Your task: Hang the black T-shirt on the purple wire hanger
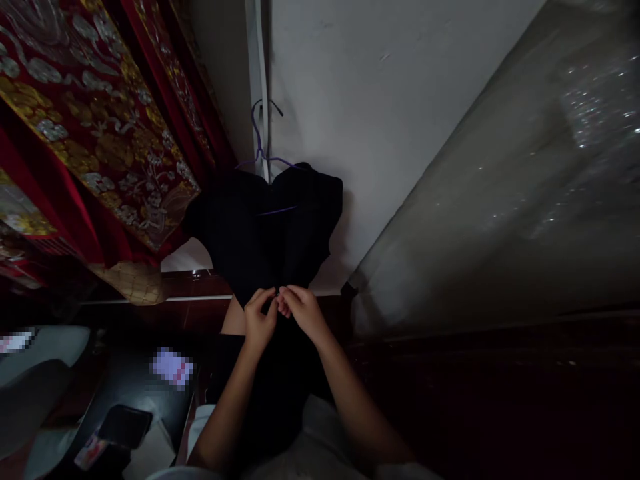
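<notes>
A black garment (265, 227) hangs on a purple wire hanger (261, 143) against a white wall. My left hand (259, 320) and my right hand (303, 310) meet at its lower front, fingers pinched together on the dark cloth. The two hands touch each other at the fingertips. What sits between the fingers is too small and dark to make out. The lower part of the garment runs down between my forearms.
Red and gold embroidered fabric (95, 127) hangs at the left. A plastic-covered panel (500, 200) leans at the right. A dark table (135, 393) at lower left bears a phone (125, 427) and small packets. Dark red floor lies below.
</notes>
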Tool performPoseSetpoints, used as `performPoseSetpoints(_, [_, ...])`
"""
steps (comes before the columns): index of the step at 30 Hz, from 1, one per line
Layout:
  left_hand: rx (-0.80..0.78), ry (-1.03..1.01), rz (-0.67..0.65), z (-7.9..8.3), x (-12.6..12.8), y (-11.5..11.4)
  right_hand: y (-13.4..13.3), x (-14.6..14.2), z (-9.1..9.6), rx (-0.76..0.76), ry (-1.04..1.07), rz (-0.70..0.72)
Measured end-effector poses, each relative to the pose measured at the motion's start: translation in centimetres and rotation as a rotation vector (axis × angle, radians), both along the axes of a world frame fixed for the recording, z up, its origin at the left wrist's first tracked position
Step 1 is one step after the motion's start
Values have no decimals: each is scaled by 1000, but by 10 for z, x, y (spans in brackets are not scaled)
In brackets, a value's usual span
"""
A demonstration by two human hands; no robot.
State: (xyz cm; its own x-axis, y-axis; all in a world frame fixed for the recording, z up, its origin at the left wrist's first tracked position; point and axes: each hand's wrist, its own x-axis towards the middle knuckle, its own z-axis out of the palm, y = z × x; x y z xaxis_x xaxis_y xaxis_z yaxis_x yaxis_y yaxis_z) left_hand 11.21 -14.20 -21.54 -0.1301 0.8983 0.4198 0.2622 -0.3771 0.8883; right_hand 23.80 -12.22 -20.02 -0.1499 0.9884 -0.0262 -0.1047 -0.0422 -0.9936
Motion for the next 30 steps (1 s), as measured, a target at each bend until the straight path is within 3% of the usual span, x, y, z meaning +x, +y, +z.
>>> performPoseSetpoints(4, [-41, -37, 58, 0, 3, -6, -3, -1, 1, 38, -54, -41])
performPoseSetpoints(11, [-96, -78, 116, 2, -3, -8, -5, -1, -1, 9, -66, 77])
performPoseSetpoints(16, [-72, -119, 83, -1, -3, -10, -3, -3, -1, 18, -56, 9])
performPoseSetpoints(19, [-89, -135, 87, -6, -2, -10, -4, -3, 0, 36, -110, 56])
performPoseSetpoints(24, [-108, -100, 87, -13, 1, -11, -8, 0, 3, -112, -109, 140])
performPoseSetpoints(27, [-102, -26, 61, -16, 4, -12, 12, 3, 27, -183, -58, 131])
performPoseSetpoints(30, [-118, 87, 18, -20, 9, -11, 57, 3, 83, -96, 46, 5])
